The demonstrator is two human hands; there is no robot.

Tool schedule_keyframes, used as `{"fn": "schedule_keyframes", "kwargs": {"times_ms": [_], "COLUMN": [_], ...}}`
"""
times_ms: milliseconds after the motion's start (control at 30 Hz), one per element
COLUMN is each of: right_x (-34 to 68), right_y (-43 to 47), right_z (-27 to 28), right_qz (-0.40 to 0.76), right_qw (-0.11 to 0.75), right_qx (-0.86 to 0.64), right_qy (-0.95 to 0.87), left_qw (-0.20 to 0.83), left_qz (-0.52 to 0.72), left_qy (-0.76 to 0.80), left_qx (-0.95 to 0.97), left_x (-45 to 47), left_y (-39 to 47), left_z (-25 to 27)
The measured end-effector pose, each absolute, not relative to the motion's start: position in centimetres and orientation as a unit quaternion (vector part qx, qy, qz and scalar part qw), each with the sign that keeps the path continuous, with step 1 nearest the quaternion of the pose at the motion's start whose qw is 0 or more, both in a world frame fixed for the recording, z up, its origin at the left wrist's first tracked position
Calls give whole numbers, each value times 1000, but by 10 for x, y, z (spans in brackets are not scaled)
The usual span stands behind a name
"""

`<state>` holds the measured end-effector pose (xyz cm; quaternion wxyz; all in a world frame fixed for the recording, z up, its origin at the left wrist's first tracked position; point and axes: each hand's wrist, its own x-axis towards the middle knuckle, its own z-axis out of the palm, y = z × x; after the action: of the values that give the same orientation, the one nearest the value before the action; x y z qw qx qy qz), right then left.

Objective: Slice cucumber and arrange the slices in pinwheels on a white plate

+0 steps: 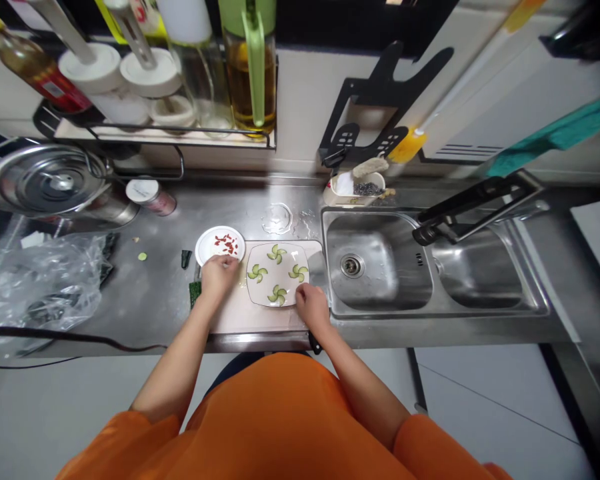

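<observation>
A squarish white plate [279, 325] lies on a pale cutting board [260, 324], bearing several pinwheels of green cucumber slices [277, 295]. My right hand [313, 308] is closed at the plate's lower right edge; whatever its curled fingers hold is hidden. At the near rim of a small round white dish [203, 243] with small red pieces [226, 244], my left hand [219, 275] has its fingers pressed together, their contents too small to tell. Beside that wrist lies a dark green cucumber piece [195, 293]. A black handle [315, 343] shows under my right wrist.
On the right is a steel double sink [380, 263] with a black-handled tap [460, 207]. A plastic bag [55, 280], a lidded pot [60, 180] and a can [151, 197] stand left. Behind are a bottle rack [180, 133] and a sponge holder [355, 193].
</observation>
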<state>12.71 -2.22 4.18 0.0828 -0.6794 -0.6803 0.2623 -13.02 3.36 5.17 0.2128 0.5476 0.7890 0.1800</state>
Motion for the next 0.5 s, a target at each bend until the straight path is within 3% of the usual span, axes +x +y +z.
{"fn": "schedule_keyframes", "kwargs": {"times_ms": [500], "right_x": [120], "right_y": [-18], "right_z": [48], "right_qz": [279], "right_qw": [69], "right_qx": [-679], "right_qy": [-675], "left_qw": [297], "left_qz": [138], "left_qy": [755], "left_qx": [569], "left_x": [-82], "left_y": [15], "left_z": [43]}}
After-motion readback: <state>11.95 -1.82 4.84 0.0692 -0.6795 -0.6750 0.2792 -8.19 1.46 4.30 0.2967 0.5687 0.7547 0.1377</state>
